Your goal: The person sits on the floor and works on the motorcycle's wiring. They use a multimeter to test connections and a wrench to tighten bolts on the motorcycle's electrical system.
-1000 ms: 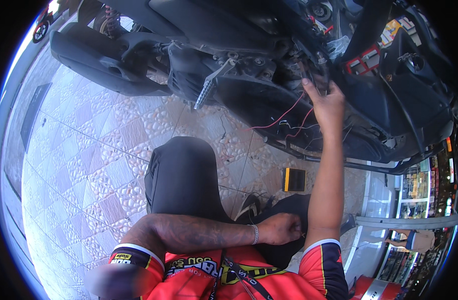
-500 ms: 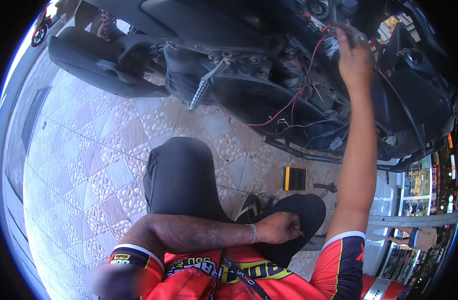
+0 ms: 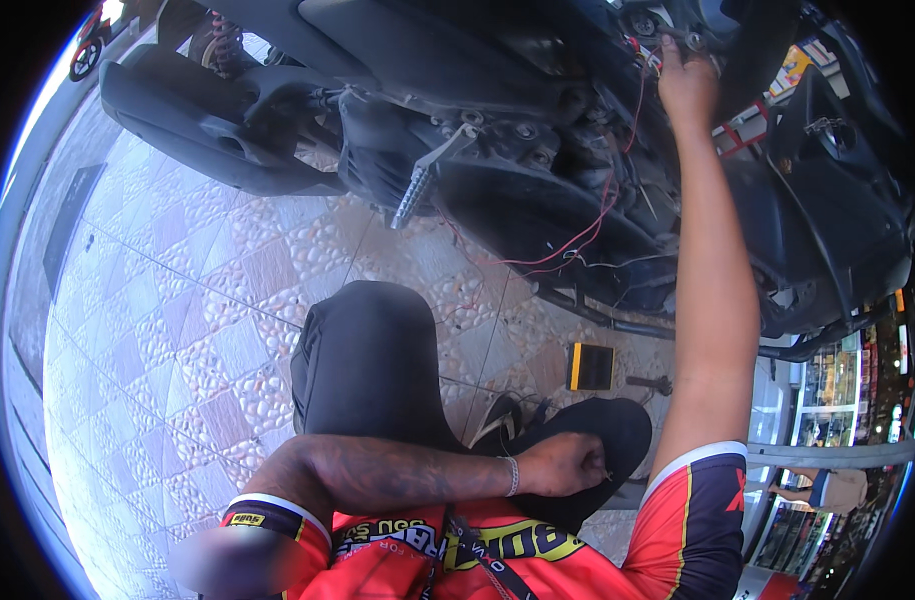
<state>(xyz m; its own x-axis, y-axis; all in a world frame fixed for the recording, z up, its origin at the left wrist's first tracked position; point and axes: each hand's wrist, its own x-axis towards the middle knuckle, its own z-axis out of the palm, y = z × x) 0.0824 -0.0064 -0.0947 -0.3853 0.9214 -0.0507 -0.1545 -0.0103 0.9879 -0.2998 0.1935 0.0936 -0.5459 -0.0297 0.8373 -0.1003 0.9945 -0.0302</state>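
Observation:
A dark scooter (image 3: 537,190) with panels off stretches across the top. My right arm reaches up to its front part, where my right hand (image 3: 689,85) is bent around something by the dark inner panel; its fingers are partly hidden. Just left of those fingertips a red wire (image 3: 634,125) starts and hangs down along the scooter's open side in loose loops. My left forearm lies across my lap, with my left hand (image 3: 567,465) resting on my right thigh. Its fingers are curled closed, and a tiny thin thing I cannot make out pokes from the fingertips.
On the tiled floor by my right knee lie a black-and-yellow box (image 3: 591,367) and a dark metal tool (image 3: 649,384). The scooter's metal footpeg (image 3: 409,198) sticks out toward me. Glass shelves (image 3: 827,400) and a person (image 3: 827,490) are at the far right.
My right hand has moved slightly up and to the left at the scooter's front, and the red wire has shifted with it. My left hand has stayed on my thigh.

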